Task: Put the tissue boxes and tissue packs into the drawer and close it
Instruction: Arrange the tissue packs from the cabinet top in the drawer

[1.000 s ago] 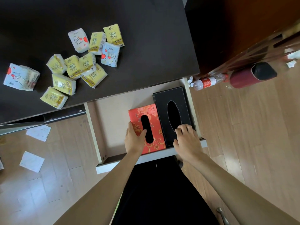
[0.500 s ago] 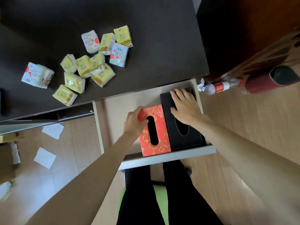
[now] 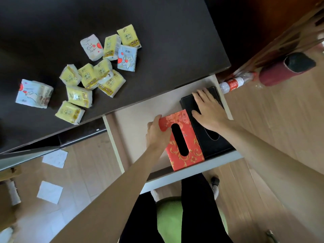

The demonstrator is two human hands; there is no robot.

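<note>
The pale drawer point(image 3: 138, 118) stands pulled out from under the dark desk point(image 3: 171, 41). Inside, at its right end, a red floral tissue box point(image 3: 190, 142) lies beside a black tissue box point(image 3: 215, 146). My left hand point(image 3: 157, 133) grips the red box's far left corner. My right hand point(image 3: 207, 109) lies flat, fingers spread, on the far half of the black box. Several yellow tissue packs point(image 3: 78, 96) and white-and-blue ones point(image 3: 127, 57) are scattered on the desk top; one larger pack point(image 3: 34, 93) sits apart at the left.
A plastic bottle point(image 3: 235, 83) and a dark red cylinder point(image 3: 287, 69) lie on the wooden floor right of the drawer. Paper squares point(image 3: 50, 192) lie on the floor at the left. My legs and a green seat point(image 3: 168, 220) are below the drawer front.
Both hands moved from the near ends of the boxes to their far ends. The view shifted so the desk and drawer appear further right.
</note>
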